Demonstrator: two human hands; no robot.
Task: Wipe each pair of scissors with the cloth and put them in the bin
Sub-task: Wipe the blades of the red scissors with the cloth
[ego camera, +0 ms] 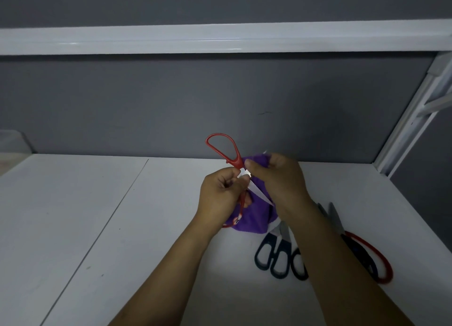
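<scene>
Left hand [217,193] pinches red scissors [236,164]; right hand [278,181] grips purple cloth [254,218].

From here, the right hand [276,179] covers most of the purple cloth [254,218], and I cannot follow one blade of the red scissors [232,154] where it goes behind the cloth. Their lower handle loop sits mostly behind the left hand [220,196]. The right forearm crosses the scissors on the table [283,240], so I cannot count them. A pale thing [12,142] is cut off at the left edge.
</scene>
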